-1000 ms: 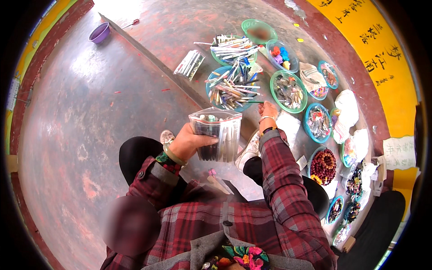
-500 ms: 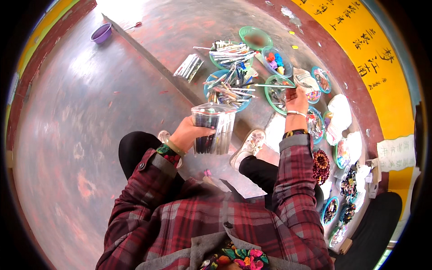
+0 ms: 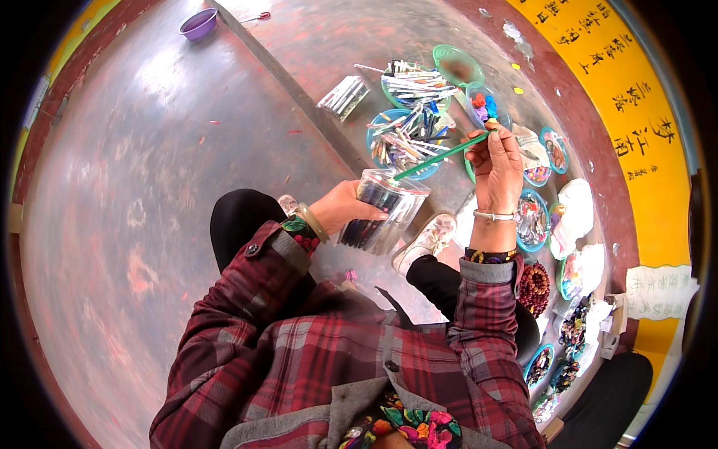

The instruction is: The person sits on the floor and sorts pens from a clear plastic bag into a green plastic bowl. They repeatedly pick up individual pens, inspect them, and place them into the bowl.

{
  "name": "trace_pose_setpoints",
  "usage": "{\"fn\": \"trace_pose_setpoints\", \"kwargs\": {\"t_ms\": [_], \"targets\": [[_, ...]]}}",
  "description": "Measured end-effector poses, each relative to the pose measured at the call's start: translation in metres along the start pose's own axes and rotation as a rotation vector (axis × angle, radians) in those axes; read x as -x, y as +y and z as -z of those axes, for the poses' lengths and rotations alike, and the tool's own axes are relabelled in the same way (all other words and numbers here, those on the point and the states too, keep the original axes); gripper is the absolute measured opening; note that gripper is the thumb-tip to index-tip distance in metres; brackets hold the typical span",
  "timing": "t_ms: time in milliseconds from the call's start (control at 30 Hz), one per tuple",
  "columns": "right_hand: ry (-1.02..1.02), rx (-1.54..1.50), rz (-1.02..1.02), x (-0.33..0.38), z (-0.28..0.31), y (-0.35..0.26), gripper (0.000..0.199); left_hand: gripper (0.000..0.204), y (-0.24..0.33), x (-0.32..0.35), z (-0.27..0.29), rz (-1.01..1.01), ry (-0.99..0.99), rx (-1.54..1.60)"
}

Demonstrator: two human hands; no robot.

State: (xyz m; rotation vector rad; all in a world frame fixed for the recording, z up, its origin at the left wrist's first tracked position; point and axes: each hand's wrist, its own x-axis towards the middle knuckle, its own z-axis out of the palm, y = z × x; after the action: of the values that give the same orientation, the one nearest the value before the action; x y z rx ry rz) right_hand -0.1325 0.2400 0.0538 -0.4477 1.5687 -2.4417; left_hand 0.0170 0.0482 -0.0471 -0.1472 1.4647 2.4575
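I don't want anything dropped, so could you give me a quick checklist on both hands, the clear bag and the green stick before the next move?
1. Left hand grips the clear bag: ok.
2. Right hand holds the slim green stick by its upper end: ok.
3. Bag held straight upright: not ok, it leans.
4. Stick's lower end inside the bag: cannot tell; it meets the mouth, but the exact overlap is unclear.
5. Other bag of pens on the floor, apart from both hands: ok.
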Motion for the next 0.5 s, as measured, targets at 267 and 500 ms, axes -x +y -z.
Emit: {"fn": "trace_pose_setpoints", "kwargs": {"t_ms": [267, 500], "targets": [[-0.090, 0.125, -0.019, 0.007, -0.008, 0.008, 0.017, 0.038, -0.001, -0.001, 0.000, 0.019, -0.004, -0.097], [-0.122, 0.179, -0.051, 0.013, -0.018, 0.020, 0.017, 0.040, -0.004, -0.001, -0.001, 0.048, -0.063, -0.066]]}}
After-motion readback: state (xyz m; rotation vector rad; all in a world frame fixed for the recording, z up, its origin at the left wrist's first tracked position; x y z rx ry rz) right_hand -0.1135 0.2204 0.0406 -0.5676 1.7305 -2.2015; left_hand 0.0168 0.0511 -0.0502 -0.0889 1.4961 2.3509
